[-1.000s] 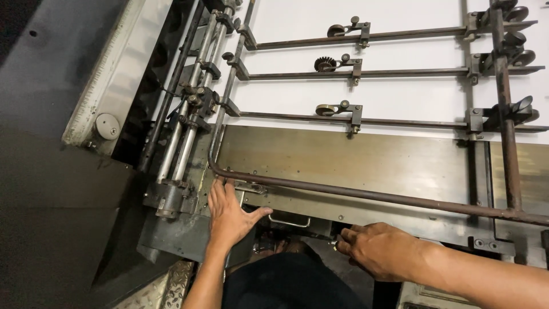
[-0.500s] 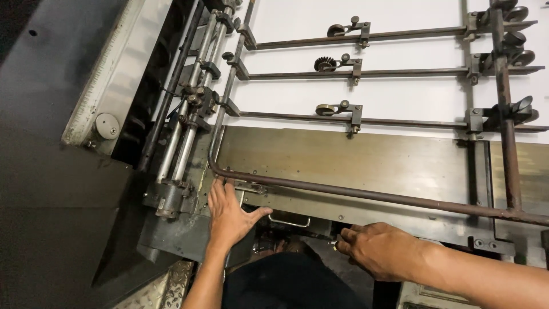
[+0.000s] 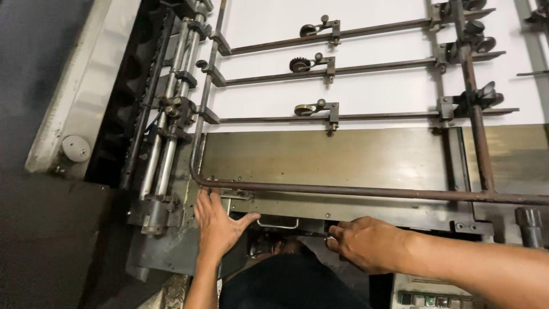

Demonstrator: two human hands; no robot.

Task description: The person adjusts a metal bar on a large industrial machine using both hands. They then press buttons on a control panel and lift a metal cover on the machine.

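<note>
My left hand (image 3: 218, 227) lies flat, fingers spread, on the near left corner of a worn metal feed plate (image 3: 320, 160) of a printing machine, just below a rusty curved bar (image 3: 366, 191). My right hand (image 3: 366, 243) is curled at the plate's near edge, its fingertips pinching a small metal part beside a small wire handle (image 3: 277, 224). What the fingers hold is mostly hidden. A white paper sheet (image 3: 377, 94) lies on the far half of the machine.
Three thin rods with small guide wheels (image 3: 309, 109) cross the white sheet. Rollers and shafts (image 3: 166, 126) run along the left side, next to a pale side cover (image 3: 86, 97). A button panel (image 3: 434, 297) sits at the bottom right. Dark clothing fills the bottom centre.
</note>
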